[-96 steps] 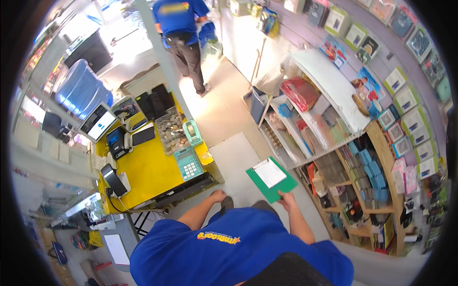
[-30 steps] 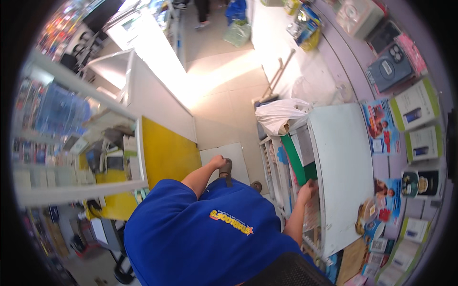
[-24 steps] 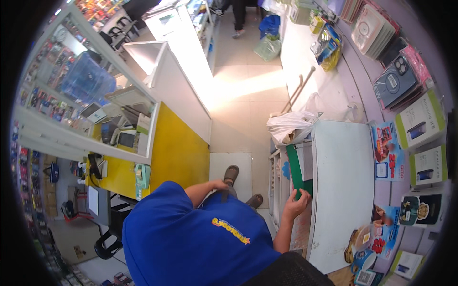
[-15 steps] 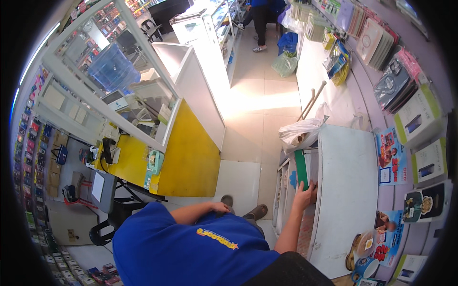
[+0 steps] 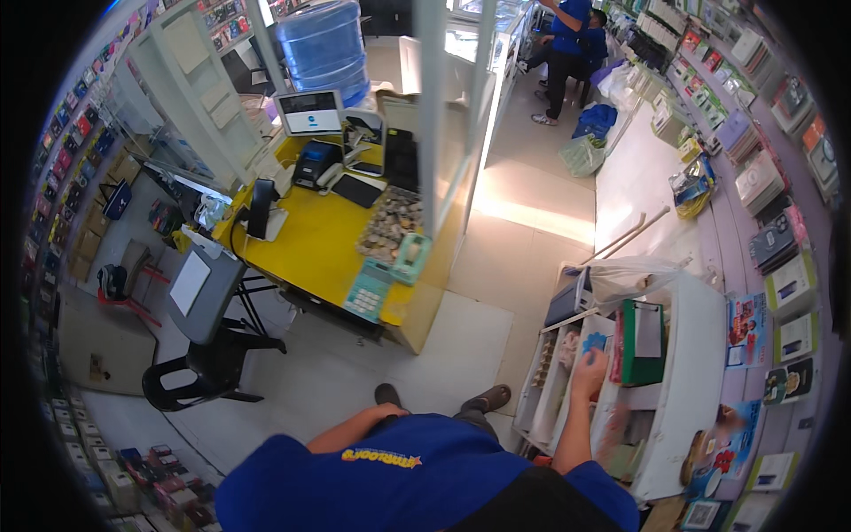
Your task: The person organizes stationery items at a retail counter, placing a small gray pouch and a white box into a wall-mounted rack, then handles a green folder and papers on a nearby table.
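While right hand [image 5: 589,365] reaches white shelf [image 5: 700,355], beside green clipboard [image 5: 640,341], fingers' state unclear, left hand [image 5: 387,410] likewise.

My right hand [image 5: 589,362] reaches into the white shelf [image 5: 700,390] beside the green clipboard [image 5: 640,341] lying on its top; my left hand [image 5: 390,410] hangs by my hip.

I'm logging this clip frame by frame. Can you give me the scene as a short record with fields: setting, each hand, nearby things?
setting: shop aisle, seen from above
right hand: raised at the white shelf unit, beside the green clipboard; not gripping it
left hand: low by the body, empty as far as shows
clipboard: lying on the shelf unit's top
left side: yellow desk with a teal calculator
far end: people in blue shirts
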Demonstrator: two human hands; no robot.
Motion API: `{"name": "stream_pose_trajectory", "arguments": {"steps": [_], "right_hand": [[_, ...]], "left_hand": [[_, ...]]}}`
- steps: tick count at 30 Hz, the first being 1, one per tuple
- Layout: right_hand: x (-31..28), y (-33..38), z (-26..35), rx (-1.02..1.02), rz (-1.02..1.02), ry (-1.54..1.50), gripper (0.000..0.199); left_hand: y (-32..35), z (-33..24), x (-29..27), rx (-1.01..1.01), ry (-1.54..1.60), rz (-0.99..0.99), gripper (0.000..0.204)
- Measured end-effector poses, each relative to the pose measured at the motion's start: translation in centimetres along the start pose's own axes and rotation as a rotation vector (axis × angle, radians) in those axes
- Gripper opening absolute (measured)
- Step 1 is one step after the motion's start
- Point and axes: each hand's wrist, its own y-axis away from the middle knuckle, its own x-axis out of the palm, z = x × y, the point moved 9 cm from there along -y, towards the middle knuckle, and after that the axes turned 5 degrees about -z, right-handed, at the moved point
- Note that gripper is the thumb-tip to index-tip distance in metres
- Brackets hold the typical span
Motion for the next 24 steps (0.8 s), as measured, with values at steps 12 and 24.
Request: {"name": "stream_pose_trajectory", "arguments": {"steps": [12,24], "right_hand": [[12.2,36.4,17.0,0.216,1.698,-0.069,0.05],[12.4,31.8,22.3,0.081,1.695,0.165,0.039]], "left_hand": [[23.1,8.8,-7.7,-0.296,0.349,0.006,0.026],[25.0,5.5,-11.5,-0.235,0.408,-0.113,0.033]]}}
